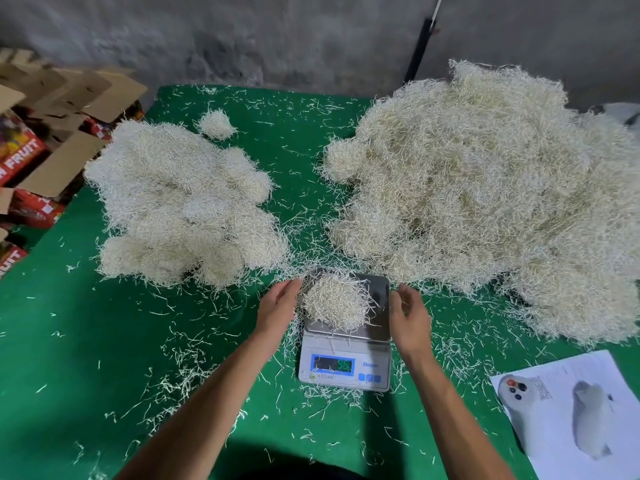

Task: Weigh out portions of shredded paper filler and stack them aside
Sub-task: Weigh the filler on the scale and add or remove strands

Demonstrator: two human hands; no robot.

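Shredded-paper portion (334,301) on digital scale (346,336): light, springy, sheds strands; cup from both sides. Left hand (277,306), right hand (410,315) flank it, fingers relaxed, empty.

Single head-worn view looks forward and down, close over the green table (104,341)

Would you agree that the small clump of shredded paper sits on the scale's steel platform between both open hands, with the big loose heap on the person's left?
Not quite: the head view shows the big loose heap on the person's right. The small clump of shredded paper does sit on the scale's steel platform, between the open left hand and right hand.
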